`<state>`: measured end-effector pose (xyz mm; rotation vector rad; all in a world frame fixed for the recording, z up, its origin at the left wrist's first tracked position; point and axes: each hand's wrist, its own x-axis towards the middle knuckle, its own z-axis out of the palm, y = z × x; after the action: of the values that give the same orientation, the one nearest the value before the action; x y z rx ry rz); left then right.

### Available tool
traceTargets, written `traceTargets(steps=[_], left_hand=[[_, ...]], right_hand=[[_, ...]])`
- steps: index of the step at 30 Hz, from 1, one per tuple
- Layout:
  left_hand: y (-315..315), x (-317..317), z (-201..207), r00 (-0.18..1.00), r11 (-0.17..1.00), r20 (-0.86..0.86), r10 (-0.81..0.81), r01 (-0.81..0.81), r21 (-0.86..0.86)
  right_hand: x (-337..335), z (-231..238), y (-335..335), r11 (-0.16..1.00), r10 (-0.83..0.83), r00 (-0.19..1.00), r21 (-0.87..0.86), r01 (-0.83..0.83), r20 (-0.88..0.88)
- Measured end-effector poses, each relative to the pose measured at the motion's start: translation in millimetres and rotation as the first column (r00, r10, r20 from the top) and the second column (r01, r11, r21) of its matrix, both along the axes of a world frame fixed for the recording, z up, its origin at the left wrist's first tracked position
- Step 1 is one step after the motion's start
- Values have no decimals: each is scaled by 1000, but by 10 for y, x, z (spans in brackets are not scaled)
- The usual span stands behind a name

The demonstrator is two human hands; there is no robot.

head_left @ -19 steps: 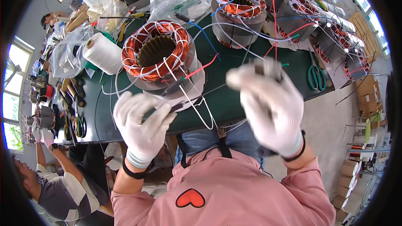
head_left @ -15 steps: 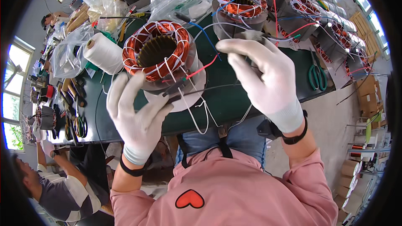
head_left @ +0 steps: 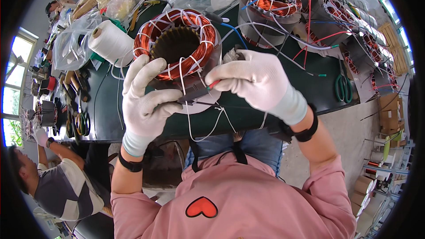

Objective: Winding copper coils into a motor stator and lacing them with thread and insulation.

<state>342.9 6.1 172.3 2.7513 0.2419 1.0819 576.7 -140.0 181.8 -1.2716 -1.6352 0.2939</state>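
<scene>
A motor stator with copper windings (head_left: 144,44), laced with white cord (head_left: 190,121), stands upright on the table before me. At its near side my left hand (head_left: 146,99) pinches a short black sleeve (head_left: 195,94) between thumb and fingers. My right hand (head_left: 263,79), also gloved in white, has its fingertips closed on a red wire (head_left: 214,84) at the sleeve's right end. A small grey wad (head_left: 231,55) shows by the right hand's knuckles. Cord loops hang from the stator toward the table's front edge.
A white thread cone (head_left: 110,44) stands left of the stator. Another wound stator (head_left: 270,22) and several more stand behind and to the right, with loose leads. Green-handled scissors (head_left: 343,87) lie at the right edge. At the far left sits a co-worker (head_left: 66,186).
My right hand has moved left and down and closed on the red wire. My left hand has shifted slightly, still holding the black sleeve. The view has shifted a little.
</scene>
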Motion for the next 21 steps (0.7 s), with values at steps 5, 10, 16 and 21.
traceTargets(steps=[5, 10, 16, 21], left_hand=[[194, -104, 53, 993, 997, -81, -81, 79, -23], [233, -125, 99, 977, 974, -90, -193, 179, -139], [67, -124, 186, 994, 998, -108, -17, 23, 55], [-139, -143, 213, 987, 980, -94, 133, -117, 160]], right_hand=[[100, 243, 146, 991, -127, 803, 43, 126, 582], [28, 386, 125, 985, 114, 842, -169, -28, 527], [-25, 160, 113, 994, -1, 932, -100, 40, 363], [-83, 96, 112, 999, -40, 963, -23, 48, 266]])
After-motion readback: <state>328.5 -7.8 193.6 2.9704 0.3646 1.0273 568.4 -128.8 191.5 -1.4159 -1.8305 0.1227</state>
